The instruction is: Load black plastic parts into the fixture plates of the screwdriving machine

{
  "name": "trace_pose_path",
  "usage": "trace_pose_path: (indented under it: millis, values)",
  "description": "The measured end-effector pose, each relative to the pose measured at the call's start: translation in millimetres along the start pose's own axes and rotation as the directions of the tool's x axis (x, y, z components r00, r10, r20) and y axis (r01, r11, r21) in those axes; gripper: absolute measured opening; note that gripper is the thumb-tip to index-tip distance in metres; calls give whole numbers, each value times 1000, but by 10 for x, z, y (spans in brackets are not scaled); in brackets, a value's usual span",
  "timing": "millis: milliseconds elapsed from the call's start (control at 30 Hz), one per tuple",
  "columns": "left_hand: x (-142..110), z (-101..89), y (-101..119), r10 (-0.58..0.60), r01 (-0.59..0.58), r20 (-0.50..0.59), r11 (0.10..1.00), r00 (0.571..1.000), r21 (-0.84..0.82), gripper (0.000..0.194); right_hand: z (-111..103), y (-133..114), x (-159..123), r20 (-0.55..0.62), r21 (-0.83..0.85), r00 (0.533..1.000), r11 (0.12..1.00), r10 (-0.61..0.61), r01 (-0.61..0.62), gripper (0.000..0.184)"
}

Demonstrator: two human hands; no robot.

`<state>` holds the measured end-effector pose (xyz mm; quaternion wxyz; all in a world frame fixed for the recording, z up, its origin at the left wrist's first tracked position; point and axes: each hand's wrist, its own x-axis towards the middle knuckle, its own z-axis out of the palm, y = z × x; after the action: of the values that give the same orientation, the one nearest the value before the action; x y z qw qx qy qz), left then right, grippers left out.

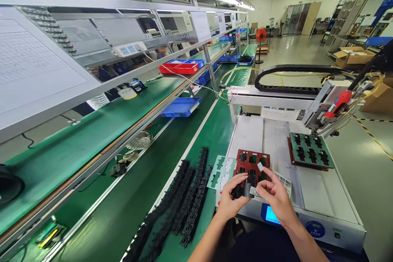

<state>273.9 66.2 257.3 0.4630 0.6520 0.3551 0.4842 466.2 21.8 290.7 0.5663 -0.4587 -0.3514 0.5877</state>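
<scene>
My left hand [233,198] is closed around a black plastic part [251,178] with a ribbed grey section, over the near edge of a red fixture plate [258,157]. My right hand [274,194] is beside it, index finger stretched out with a small white sticker [260,166] at its tip. Its thumb and other fingers are pinched near a second small white label [253,191], against the black part. Partly behind my right hand lies a label sheet [285,183]. Left of the red plate is a pale green cutout template [221,172].
Rows of black parts [192,196] lie on the green bench to the left. A dispensing machine [325,196] carries a second fixture [310,151] with several black parts, under its red-bodied head [339,104]. A blue tray [181,107] sits beside the conveyor [123,118].
</scene>
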Motion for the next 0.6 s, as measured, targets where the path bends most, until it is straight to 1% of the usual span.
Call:
trace_pose_path:
  millis: [67, 167, 267, 433, 600]
  values:
    - [18, -14, 33, 21, -21, -6, 1000, 1000, 17, 52, 3, 30, -1, 2, -2, 999, 999, 42, -42, 97]
    - [7, 11, 44, 8, -8, -4, 1000, 1000, 1, 53, -3, 75, 22, 20, -30, 997, 997, 69, -69, 104]
    - [-15, 36, 44, 0, -1, -7, 1000, 1000, -24, 53, -17, 77, 41, 47, -52, 996, 996, 75, -73, 104]
    - [-31, 42, 57, 8, -8, -22, 1000, 1000, -17, 53, -21, 22, 36, 43, -112, 997, 992, 71, -66, 104]
    - [-40, 66, 82, 19, -20, -35, 1000, 999, -22, 53, 17, -19, -28, 17, -187, 1000, 982, 8, -5, 99]
